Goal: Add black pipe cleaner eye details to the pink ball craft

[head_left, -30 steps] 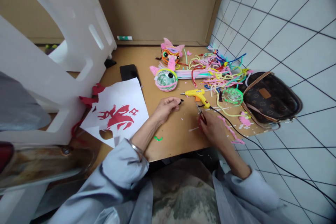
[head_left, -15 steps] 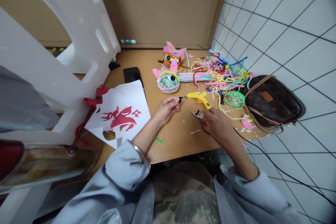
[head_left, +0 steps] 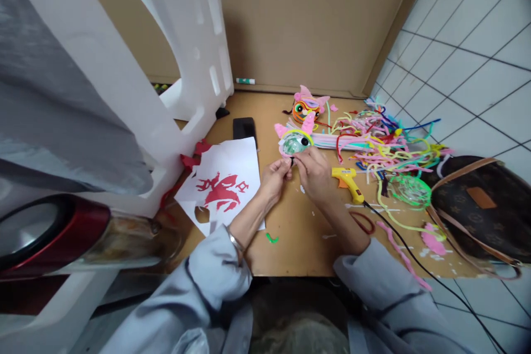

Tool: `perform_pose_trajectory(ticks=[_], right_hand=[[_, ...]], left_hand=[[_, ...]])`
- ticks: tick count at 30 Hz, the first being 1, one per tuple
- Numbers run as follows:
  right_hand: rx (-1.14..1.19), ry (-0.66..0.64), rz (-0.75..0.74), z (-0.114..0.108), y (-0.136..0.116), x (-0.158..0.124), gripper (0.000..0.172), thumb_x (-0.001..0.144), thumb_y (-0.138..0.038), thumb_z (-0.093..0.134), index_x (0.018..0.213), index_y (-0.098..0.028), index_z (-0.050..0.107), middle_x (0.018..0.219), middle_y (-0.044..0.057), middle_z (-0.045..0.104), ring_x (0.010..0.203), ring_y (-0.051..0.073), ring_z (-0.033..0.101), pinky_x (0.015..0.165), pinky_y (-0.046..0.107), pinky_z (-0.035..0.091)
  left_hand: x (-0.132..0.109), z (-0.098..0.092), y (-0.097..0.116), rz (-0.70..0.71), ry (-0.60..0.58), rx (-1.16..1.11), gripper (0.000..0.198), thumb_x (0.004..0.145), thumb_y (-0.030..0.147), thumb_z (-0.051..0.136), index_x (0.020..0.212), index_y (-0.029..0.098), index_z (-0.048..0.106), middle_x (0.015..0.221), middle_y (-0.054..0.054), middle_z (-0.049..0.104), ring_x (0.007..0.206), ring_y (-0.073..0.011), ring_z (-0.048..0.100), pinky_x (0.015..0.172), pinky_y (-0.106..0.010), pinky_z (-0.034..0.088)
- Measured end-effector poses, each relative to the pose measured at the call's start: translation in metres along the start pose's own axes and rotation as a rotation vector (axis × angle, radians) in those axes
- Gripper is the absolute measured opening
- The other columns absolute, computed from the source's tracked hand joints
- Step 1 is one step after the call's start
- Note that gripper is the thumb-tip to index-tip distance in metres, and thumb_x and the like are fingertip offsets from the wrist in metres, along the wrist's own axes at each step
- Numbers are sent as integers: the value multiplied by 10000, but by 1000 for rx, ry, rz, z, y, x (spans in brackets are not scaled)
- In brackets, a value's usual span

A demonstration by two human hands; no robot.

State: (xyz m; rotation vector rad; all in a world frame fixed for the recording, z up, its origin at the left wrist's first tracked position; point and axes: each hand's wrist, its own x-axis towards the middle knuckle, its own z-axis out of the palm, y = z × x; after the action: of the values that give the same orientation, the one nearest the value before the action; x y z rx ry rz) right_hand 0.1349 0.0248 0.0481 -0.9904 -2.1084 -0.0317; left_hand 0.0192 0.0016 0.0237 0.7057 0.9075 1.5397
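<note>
My left hand (head_left: 276, 176) and my right hand (head_left: 313, 171) meet at the middle of the wooden tabletop (head_left: 298, 232), fingers pinched together on a small black piece (head_left: 292, 161) between them. Just beyond the fingertips lies a green ball wrapped in pink and yellow pipe cleaners (head_left: 293, 142) with a black eye. A yellow glue gun (head_left: 348, 181) lies to the right of my right hand, its black cord (head_left: 415, 265) trailing off the table. Red-handled scissors (head_left: 364, 222) lie by my right forearm.
An orange and pink pipe-cleaner figure (head_left: 306, 108) stands behind the ball. A heap of coloured pipe cleaners (head_left: 381, 138) spreads to the right, beside a brown bag (head_left: 477, 204). White paper with a red cut-out (head_left: 222, 185), a black phone (head_left: 244, 128) and white foam packing (head_left: 174, 66) lie left.
My right hand has left the scissors on the table and moved left to join my left hand at the small black piece. The camera has shifted, so everything sits further right.
</note>
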Motion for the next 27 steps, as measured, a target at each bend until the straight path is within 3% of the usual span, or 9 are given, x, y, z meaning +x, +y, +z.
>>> perform_pose_trajectory(ticks=[8,17,27], right_hand=[[-101,-43,-17,-4,2,-6,242,944,-182,418,877,-176,650,826,78,602,803,209,522,714,320,358],[-175,93,-183,3,3,-11,278,933,-168,400,695,-199,540,696,51,537,699,196,448,671,313,319],[-240,86,-150,16,-7,-18,306,963,-187,373,723,-187,563,701,60,542,700,201,435,668,321,291]], left_hand=[[-2,1,-7,31,-5,57,414,645,494,767,573,152,545,524,38,461,513,-68,373,537,-219,298],[-5,6,-5,84,63,34,393,661,421,756,524,155,500,504,42,434,513,-67,358,545,-216,295],[-6,9,-5,-75,138,-184,276,636,267,774,553,140,543,494,51,473,475,-50,386,515,-189,312]])
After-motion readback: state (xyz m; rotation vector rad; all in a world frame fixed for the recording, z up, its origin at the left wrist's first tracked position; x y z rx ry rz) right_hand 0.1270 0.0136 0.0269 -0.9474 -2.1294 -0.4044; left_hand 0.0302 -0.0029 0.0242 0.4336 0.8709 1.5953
